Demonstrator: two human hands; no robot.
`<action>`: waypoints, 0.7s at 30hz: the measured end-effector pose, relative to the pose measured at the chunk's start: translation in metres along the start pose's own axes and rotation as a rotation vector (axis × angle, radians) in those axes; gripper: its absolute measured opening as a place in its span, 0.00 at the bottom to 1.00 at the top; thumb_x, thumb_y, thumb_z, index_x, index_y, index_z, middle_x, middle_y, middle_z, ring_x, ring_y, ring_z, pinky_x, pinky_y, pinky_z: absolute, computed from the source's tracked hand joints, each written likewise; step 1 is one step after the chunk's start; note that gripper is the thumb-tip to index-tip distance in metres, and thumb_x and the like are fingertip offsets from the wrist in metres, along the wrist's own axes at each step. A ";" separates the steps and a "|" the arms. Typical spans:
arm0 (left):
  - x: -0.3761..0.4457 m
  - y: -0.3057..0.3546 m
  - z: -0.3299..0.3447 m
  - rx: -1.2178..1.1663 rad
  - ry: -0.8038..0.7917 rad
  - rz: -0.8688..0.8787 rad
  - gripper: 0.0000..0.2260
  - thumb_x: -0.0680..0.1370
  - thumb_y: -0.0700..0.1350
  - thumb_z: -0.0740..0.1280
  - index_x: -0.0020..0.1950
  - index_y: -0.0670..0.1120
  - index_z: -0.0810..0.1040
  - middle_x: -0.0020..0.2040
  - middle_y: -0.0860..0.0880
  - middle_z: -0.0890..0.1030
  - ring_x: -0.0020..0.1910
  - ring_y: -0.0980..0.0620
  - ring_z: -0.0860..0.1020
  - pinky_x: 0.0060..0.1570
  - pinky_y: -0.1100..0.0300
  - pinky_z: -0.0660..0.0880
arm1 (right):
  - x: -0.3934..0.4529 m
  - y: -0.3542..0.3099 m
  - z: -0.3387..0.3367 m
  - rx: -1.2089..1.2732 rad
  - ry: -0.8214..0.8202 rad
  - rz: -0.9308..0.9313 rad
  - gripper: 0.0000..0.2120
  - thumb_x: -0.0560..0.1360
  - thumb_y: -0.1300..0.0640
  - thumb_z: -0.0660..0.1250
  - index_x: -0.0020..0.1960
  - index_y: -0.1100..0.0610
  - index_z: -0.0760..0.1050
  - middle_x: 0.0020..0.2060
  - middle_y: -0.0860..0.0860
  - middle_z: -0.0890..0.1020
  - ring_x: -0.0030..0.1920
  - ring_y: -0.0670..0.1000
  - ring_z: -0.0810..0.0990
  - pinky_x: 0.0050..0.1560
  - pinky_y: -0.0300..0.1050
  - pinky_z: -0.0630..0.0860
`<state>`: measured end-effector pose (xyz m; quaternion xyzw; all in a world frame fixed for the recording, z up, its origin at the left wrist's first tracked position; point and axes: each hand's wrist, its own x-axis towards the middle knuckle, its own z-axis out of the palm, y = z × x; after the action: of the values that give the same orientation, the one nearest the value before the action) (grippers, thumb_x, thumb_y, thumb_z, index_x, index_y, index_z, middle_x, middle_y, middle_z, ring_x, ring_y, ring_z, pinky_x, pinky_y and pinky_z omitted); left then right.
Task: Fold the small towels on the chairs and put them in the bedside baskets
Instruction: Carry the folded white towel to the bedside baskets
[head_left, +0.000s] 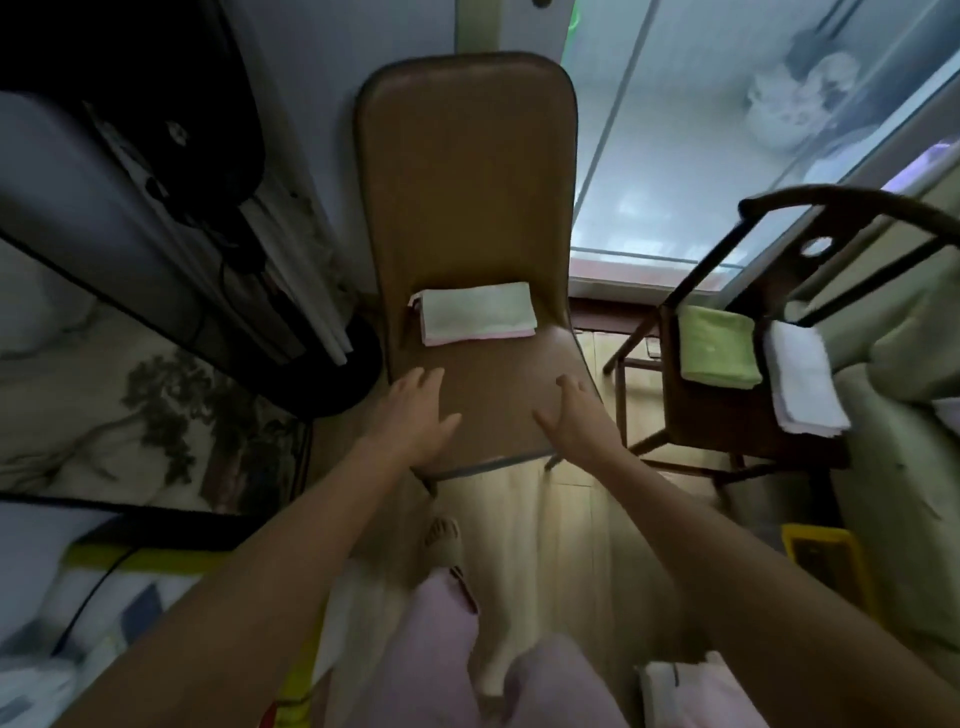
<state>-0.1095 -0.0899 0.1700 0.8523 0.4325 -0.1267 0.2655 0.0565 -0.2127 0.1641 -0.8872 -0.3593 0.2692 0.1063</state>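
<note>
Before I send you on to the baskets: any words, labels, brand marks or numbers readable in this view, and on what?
None can be read.
Folded towels on the brown chair: no label or print shows.
Green towel and white towel on the dark wooden chair: no tag shows.
Yellow object on the floor: too blurred to tell.

Two chairs (467, 208) (737, 395), three towel stacks (478, 314) (717, 345) (802, 384).

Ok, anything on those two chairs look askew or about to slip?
Yes: the white towel on the dark wooden chair hangs over the seat's right edge. The green towel beside it and the folded stack on the brown chair lie flat.
</note>
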 end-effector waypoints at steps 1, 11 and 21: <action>0.024 -0.004 -0.001 -0.036 -0.014 -0.010 0.32 0.80 0.56 0.61 0.79 0.48 0.51 0.79 0.46 0.54 0.76 0.44 0.57 0.72 0.46 0.62 | 0.024 -0.003 0.004 0.019 -0.003 0.020 0.27 0.78 0.49 0.64 0.73 0.58 0.62 0.67 0.57 0.71 0.64 0.58 0.73 0.61 0.55 0.73; 0.235 -0.041 0.045 -0.453 0.021 -0.274 0.37 0.79 0.58 0.63 0.79 0.52 0.45 0.79 0.48 0.54 0.76 0.45 0.58 0.71 0.47 0.61 | 0.257 0.005 0.069 0.194 -0.049 0.153 0.41 0.76 0.37 0.64 0.79 0.54 0.50 0.75 0.56 0.62 0.73 0.60 0.65 0.69 0.62 0.67; 0.387 -0.085 0.113 -0.773 0.113 -0.671 0.40 0.75 0.67 0.61 0.79 0.47 0.52 0.76 0.44 0.62 0.71 0.41 0.66 0.67 0.47 0.67 | 0.417 0.034 0.136 0.387 0.032 0.375 0.45 0.72 0.35 0.66 0.76 0.61 0.55 0.72 0.59 0.67 0.70 0.61 0.67 0.68 0.61 0.69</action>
<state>0.0532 0.1465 -0.1252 0.5117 0.7111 0.0102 0.4820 0.2499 0.0514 -0.1293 -0.9057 -0.1286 0.3337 0.2278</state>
